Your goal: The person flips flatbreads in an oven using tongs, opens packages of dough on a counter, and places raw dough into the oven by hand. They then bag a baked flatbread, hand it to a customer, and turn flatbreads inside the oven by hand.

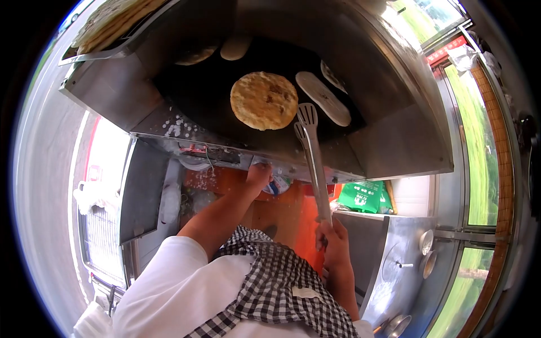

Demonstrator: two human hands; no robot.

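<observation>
My right hand (333,243) is wrapped round the handle end of long metal tongs (315,163). Their slotted tips are a little apart and lie by the lower right edge of a round browned flatbread (264,100). That bread is on a dark griddle (203,110). My left hand (260,173) is closed at the griddle's front panel; what its fingers grip, if anything, is hidden. To the right of the round bread sits a long pale flatbread (323,98), with another flatbread (333,76) beside it. Two more, a pale one (235,47) and a browned one (196,54), lie at the back.
Steel walls (394,135) surround the griddle. Stacked flatbreads (115,25) rest on a rack at upper left. White bits (179,127) dot the front left ledge. At right are a green bag (360,196) and a steel counter (397,270). Below is an orange surface (225,181).
</observation>
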